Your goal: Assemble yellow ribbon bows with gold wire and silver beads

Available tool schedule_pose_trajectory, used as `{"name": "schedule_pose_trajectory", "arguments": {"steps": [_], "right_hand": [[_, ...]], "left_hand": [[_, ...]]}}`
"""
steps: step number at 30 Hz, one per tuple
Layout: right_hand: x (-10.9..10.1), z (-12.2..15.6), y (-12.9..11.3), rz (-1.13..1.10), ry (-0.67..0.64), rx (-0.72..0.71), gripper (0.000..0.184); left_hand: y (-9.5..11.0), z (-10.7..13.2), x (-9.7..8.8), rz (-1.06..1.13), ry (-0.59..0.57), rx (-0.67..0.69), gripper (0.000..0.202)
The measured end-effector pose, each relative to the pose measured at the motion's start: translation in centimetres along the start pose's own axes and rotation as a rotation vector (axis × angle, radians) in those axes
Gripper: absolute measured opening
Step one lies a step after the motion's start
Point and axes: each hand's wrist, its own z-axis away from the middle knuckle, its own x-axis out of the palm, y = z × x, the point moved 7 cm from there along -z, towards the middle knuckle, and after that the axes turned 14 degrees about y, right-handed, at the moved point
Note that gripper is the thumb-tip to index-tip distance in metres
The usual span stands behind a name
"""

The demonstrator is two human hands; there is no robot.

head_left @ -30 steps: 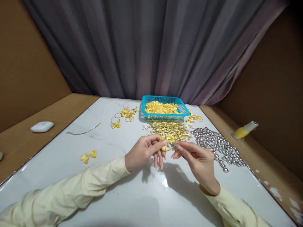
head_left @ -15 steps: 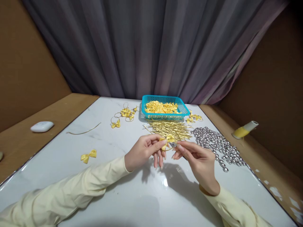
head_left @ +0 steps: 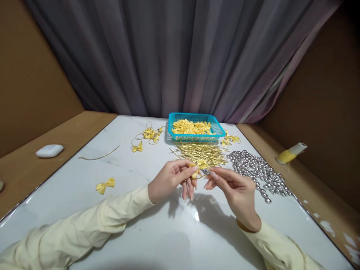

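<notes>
My left hand (head_left: 176, 176) pinches a yellow ribbon bow (head_left: 201, 165) between thumb and forefinger, above the middle of the white table. A thin gold wire (head_left: 200, 177) curves below the bow. My right hand (head_left: 234, 191) is closed at the bow's right side, thumb against forefinger, on a small silver metal piece (head_left: 205, 171) that touches or nearly touches the bow; its exact kind is hard to make out. Just behind the hands lies a heap of gold wire ties (head_left: 201, 153). Silver oval beads (head_left: 257, 172) are spread right of my right hand.
A blue basket (head_left: 197, 138) of yellow bows stands at the back. Bows with wire loops (head_left: 152, 134) lie left of it, more bows (head_left: 231, 140) right. A single bow (head_left: 105, 185) and a bent wire (head_left: 99, 157) lie left. A white case (head_left: 50, 150) and yellow thread spool (head_left: 291, 153) flank the table.
Almost nothing differs. Both hands keep their places, with the bow and the silver piece shifted only very slightly.
</notes>
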Motion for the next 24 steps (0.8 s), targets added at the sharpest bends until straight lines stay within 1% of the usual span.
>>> {"name": "schedule_pose_trajectory", "arguments": {"steps": [4, 8, 16, 24], "right_hand": [[0.07, -0.03, -0.27, 0.008, -0.007, -0.026, 0.016], [0.06, 0.0, -0.38, 0.043, -0.003, -0.037, 0.015], [0.08, -0.06, -0.35, 0.064, 0.015, -0.025, 0.014], [0.04, -0.07, -0.08, 0.013, 0.016, 0.002, 0.014]], "left_hand": [[-0.13, -0.08, -0.07, 0.019, 0.006, -0.03, 0.018], [-0.21, -0.1, -0.09, 0.002, 0.009, -0.029, 0.018], [-0.34, -0.1, -0.1, -0.007, 0.01, -0.026, 0.017], [-0.35, -0.13, -0.06, -0.016, -0.001, -0.019, 0.019]]}}
